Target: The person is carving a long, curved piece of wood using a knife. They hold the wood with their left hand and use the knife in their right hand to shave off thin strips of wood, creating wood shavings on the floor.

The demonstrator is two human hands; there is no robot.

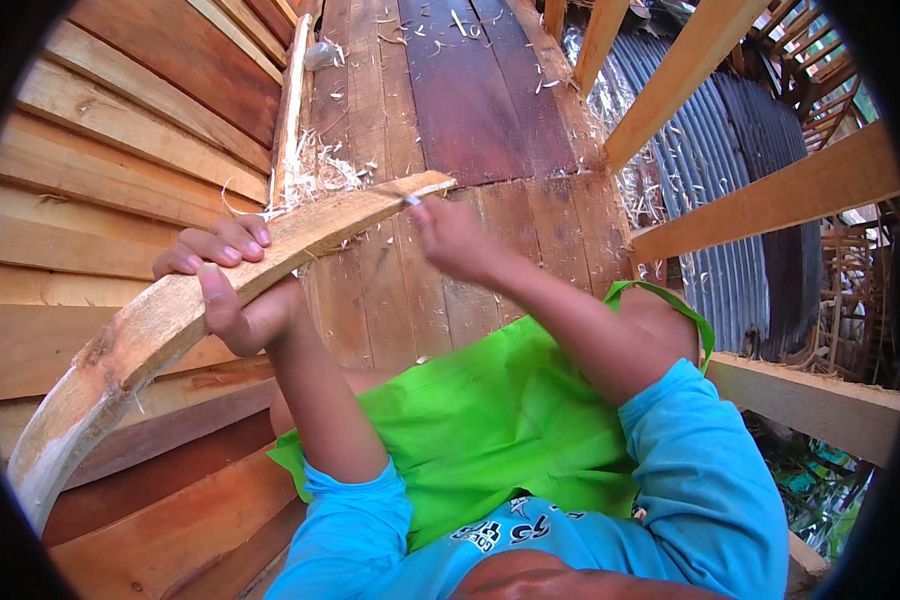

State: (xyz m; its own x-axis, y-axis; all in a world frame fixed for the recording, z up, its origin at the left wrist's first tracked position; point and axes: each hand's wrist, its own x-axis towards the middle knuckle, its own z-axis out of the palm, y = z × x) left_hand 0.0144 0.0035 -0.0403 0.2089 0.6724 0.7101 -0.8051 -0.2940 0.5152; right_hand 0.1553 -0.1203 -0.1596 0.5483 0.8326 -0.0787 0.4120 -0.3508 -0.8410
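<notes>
A long pale wooden plank (200,275), which looks curved in this wide view, runs from the lower left up to the middle of the scene. My left hand (235,290) is wrapped around its middle, fingers over the far side and thumb on the near side. Close to the plank's far end, my right hand (457,237) is closed on a small knife (411,200). Only a bit of shiny metal shows at the wood, with a dark blade-like part smeared against it. The knife's handle is hidden in my fist.
Wood shavings (320,172) are heaped by the plank wall (100,200) on the left and scattered over the board floor (370,80). To the right are wooden rails (770,195) with corrugated metal sheets (705,150) beyond. A green cloth (490,410) covers my lap.
</notes>
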